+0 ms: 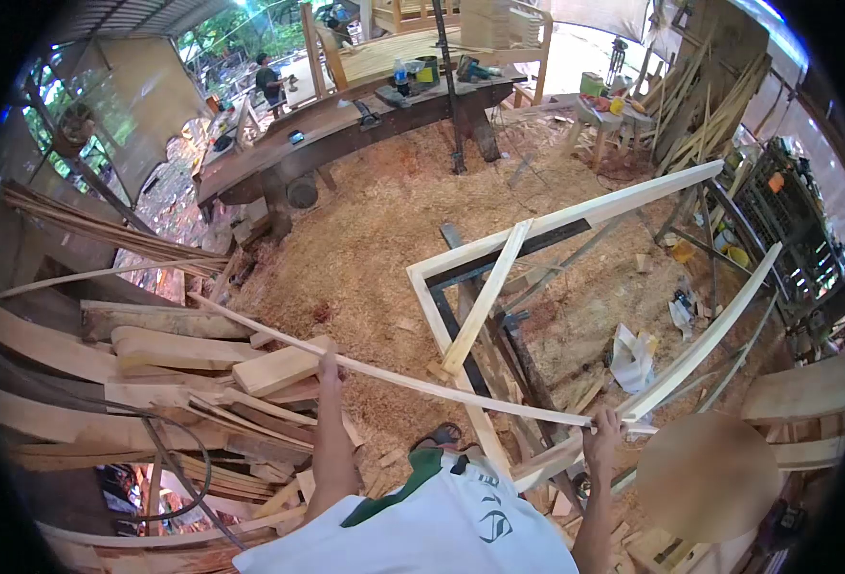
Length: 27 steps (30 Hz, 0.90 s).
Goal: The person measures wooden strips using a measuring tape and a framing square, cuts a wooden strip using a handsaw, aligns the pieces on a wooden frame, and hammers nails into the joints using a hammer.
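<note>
A long thin wooden strip [422,385] stretches across in front of me, from the lumber pile on the left to the frame on the right. My left hand [328,362] grips it part-way along, fingers closed round it. Near its right end, my right hand [603,430] is closed on the same strip, close to a corner of the wooden frame. That pale frame [576,215] lies on dark metal supports, with a diagonal brace [487,301] across one corner. Its right-hand beam [705,335] ends beside my right hand.
Stacked planks [178,349] crowd the left side. Sawdust [346,249] covers the floor. A long workbench [250,172] with tools stands at the back, and a person [268,84] is beyond it. A white bag [632,357] lies inside the frame. A blurred round patch hides part of the lower right.
</note>
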{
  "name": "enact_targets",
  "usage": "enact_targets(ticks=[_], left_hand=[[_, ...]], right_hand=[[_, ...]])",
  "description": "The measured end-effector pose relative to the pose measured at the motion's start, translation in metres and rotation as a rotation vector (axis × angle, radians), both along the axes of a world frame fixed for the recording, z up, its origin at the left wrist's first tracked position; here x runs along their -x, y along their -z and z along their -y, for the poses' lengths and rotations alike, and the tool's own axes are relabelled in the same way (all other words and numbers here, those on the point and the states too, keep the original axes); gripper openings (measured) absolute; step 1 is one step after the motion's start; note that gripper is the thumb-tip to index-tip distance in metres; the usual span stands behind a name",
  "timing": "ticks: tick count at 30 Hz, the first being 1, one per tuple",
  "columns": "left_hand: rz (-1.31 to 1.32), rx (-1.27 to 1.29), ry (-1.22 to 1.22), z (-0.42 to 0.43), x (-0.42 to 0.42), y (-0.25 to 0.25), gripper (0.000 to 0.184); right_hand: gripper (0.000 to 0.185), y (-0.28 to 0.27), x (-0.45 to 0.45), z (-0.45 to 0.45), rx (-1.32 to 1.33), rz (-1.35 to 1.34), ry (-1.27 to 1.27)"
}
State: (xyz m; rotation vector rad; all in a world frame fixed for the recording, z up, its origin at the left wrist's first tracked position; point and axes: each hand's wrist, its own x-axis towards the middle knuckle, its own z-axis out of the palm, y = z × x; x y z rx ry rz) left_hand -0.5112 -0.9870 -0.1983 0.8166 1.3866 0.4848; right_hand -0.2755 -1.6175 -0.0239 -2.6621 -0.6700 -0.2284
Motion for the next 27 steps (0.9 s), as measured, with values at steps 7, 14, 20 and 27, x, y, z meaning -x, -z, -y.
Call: enact_targets(ticks=[7, 14, 20, 27], left_hand=[[0.395, 0.051, 0.361, 0.170, -0.028, -0.090, 0.028], [0.665, 0.230, 0.210, 0.233, -0.019, -0.068, 0.046], [0.652, -0.162, -0.270, 0.066, 0.023, -0.163, 0.046], [0.584, 0.113, -0.043, 0.067, 0.034, -0.030, 0.033]], right_hand=[[0.050, -0.075, 0.030, -0.006, 0.111, 0.078, -0.033], [0.024, -0.037, 0.049, -0.059, -0.001, -0.212, -0.303], [0.022, -0.030, 0.008, 0.172, 0.197, -0.132, -0.160], [0.029, -0.005, 0.018, 0.226, 0.546, 0.043, 0.525]])
